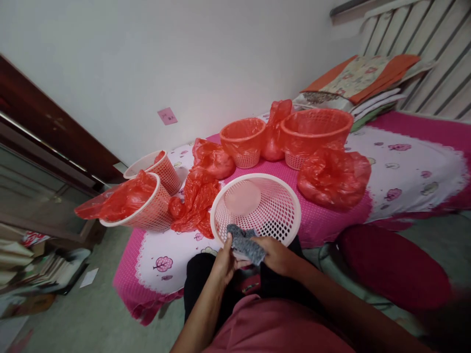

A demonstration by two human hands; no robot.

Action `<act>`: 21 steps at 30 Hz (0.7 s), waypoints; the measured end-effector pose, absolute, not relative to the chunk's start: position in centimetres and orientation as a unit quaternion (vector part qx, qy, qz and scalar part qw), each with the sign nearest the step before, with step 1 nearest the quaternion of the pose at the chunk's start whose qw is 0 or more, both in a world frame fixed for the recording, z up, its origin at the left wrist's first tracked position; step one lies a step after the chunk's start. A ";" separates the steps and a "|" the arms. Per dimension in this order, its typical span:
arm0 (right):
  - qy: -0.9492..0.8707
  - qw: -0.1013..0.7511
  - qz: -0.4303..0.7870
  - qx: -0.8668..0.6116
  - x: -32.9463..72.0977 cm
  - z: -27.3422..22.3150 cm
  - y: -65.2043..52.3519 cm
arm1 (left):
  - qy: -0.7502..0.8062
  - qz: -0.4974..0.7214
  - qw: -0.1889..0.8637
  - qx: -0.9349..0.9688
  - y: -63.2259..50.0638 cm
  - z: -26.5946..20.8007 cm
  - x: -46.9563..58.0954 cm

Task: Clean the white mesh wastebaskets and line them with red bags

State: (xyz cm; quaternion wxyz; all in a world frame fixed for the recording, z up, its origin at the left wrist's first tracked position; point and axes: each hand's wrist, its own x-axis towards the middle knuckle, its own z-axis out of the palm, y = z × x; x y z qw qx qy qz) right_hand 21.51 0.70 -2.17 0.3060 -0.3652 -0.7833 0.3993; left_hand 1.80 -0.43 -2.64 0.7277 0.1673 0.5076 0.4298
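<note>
A pale pink plastic basket [294,211] with perforated sides tilts toward me, its open mouth facing my body. My left hand [225,262] is closed on the near rim, thumb on top and fingers below. A grey cloth [247,245] lies folded over that part of the rim, one end beside my left thumb. My right hand [275,254] grips the cloth's other side; its fingers are partly hidden.
Two red-lined baskets [243,130] [316,117] stand behind. Two more baskets [168,176] [159,215] lean at left. Red plastic bags [333,179] [196,198] lie between on the pink bedspread [279,184]. A dark red stool [392,267] is at right.
</note>
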 end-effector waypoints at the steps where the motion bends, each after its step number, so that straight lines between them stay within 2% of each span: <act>1: -0.743 0.350 0.436 -0.368 22.5 -2.0 1.1 | 0.524 0.427 0.717 0.170 -0.4 -2.5 1.7; 5: -0.614 0.489 0.428 -0.449 25.8 -0.8 3.0 | 0.570 0.417 0.685 0.177 -0.2 -2.2 2.0; 10: -0.667 0.507 0.308 -0.451 25.4 1.5 6.0 | 0.535 0.408 0.719 0.175 0.0 -2.3 2.2; 13: -0.732 0.453 0.200 -0.467 22.9 2.5 8.8 | 0.521 0.402 0.734 0.167 0.1 -2.5 2.1; 15: -0.765 0.371 0.173 -0.497 20.7 2.2 10.9 | 0.526 0.400 0.733 0.162 0.2 -2.8 2.0; 17: -0.785 0.230 0.209 -0.535 18.6 0.8 12.6 | 0.534 0.398 0.730 0.156 0.3 -3.2 1.8; 21: -0.781 0.124 0.265 -0.552 15.7 -4.1 13.6 | 0.537 0.404 0.727 0.142 0.3 -4.0 1.5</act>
